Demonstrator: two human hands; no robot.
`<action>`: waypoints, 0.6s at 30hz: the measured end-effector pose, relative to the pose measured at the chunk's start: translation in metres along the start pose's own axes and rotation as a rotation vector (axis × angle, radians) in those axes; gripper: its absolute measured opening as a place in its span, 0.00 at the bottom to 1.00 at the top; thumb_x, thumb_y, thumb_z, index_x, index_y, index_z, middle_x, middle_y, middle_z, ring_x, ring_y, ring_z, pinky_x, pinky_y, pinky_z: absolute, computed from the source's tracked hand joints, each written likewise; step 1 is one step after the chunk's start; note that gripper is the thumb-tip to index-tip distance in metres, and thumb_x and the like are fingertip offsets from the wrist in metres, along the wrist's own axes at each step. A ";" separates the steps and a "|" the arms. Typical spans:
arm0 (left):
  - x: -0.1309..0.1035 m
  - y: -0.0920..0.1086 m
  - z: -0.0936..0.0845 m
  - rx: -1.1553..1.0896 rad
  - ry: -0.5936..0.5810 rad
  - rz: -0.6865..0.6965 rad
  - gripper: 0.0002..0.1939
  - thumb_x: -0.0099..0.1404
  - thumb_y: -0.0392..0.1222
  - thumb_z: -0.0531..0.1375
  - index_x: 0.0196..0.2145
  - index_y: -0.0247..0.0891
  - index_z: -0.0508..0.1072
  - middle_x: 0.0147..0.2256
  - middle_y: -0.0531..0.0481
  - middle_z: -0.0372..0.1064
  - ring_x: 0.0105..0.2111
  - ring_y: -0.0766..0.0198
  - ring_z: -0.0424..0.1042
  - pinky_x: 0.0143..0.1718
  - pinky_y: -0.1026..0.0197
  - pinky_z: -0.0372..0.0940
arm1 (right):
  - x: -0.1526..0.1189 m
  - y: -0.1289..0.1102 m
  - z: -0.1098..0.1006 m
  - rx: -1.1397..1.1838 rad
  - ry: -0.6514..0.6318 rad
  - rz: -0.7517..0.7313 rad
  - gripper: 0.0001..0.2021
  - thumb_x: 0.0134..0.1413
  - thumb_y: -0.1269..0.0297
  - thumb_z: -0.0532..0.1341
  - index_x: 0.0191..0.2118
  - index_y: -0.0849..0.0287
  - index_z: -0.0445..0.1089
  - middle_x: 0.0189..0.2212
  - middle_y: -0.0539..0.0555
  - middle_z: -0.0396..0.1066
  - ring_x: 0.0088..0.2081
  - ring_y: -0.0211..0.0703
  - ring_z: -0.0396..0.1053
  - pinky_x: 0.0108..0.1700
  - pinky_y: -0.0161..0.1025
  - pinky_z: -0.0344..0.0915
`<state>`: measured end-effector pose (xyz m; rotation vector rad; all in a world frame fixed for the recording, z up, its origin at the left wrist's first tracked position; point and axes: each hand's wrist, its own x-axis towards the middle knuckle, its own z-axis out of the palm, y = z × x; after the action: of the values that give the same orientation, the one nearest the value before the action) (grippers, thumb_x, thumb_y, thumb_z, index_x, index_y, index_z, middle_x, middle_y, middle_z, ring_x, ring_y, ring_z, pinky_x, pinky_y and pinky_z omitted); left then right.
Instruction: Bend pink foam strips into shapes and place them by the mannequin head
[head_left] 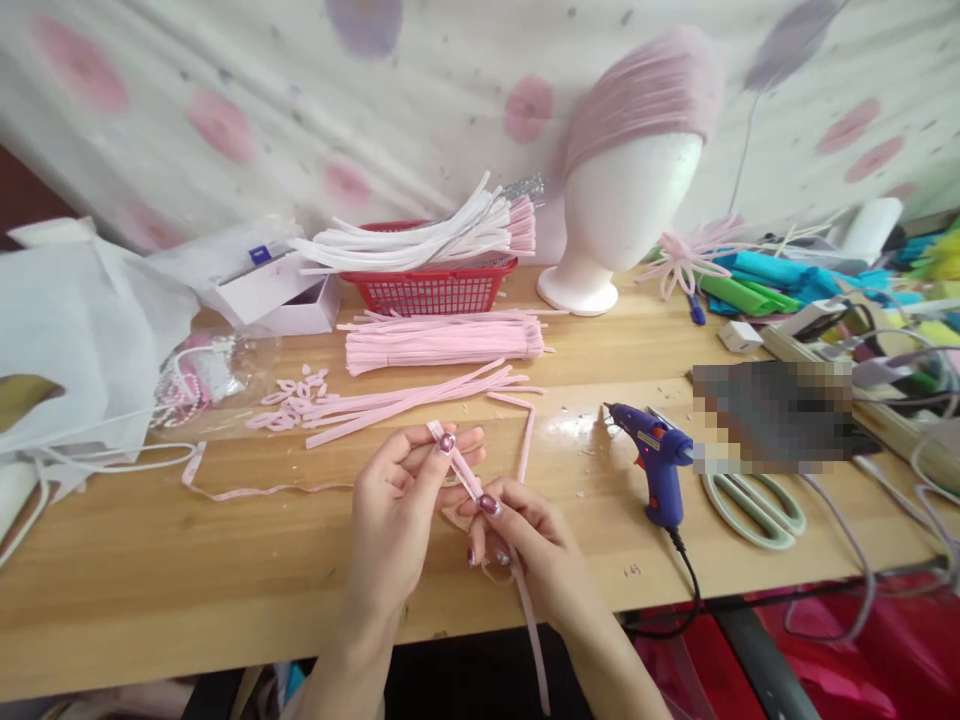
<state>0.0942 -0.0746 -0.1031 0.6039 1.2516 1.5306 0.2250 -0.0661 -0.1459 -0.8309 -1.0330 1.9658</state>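
A pink pipe cleaner is stretched between my two hands over the front of the table. My left hand pinches its upper end between thumb and fingers. Lower down, my right hand is closed on the same pipe cleaner, and a long pink tail hangs below that hand past the table edge. A narrow pink tape, which looks like a tape measure, runs from the left across the wood to behind my left hand. A bent pink pipe cleaner lies just beyond my fingers.
Loose pink pipe cleaners, small pink loops and a pink bundle lie ahead. Behind stand a red basket and a white foam head. To the right are a blue glue gun with its cord and scissors.
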 end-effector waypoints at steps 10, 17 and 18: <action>0.004 -0.011 -0.006 0.011 0.000 -0.037 0.21 0.55 0.49 0.71 0.39 0.33 0.73 0.42 0.35 0.80 0.44 0.48 0.79 0.35 0.59 0.77 | 0.007 0.010 0.000 -0.046 0.069 -0.029 0.24 0.54 0.41 0.64 0.30 0.61 0.69 0.16 0.48 0.67 0.15 0.29 0.48 0.18 0.30 0.44; 0.003 -0.016 -0.003 0.019 0.023 0.004 0.28 0.53 0.45 0.73 0.48 0.36 0.68 0.49 0.37 0.77 0.47 0.52 0.79 0.41 0.60 0.75 | 0.005 0.007 0.001 -0.095 0.069 -0.077 0.24 0.56 0.41 0.62 0.30 0.61 0.70 0.16 0.47 0.66 0.16 0.29 0.49 0.20 0.31 0.45; 0.001 -0.016 -0.002 0.022 0.040 0.017 0.30 0.52 0.45 0.73 0.50 0.37 0.67 0.49 0.37 0.77 0.47 0.52 0.78 0.41 0.60 0.75 | 0.005 0.007 0.001 -0.102 0.071 -0.082 0.23 0.57 0.41 0.62 0.31 0.61 0.70 0.16 0.47 0.66 0.16 0.29 0.50 0.20 0.31 0.46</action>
<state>0.0986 -0.0752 -0.1192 0.6022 1.2982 1.5514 0.2199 -0.0648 -0.1524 -0.8924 -1.1158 1.8147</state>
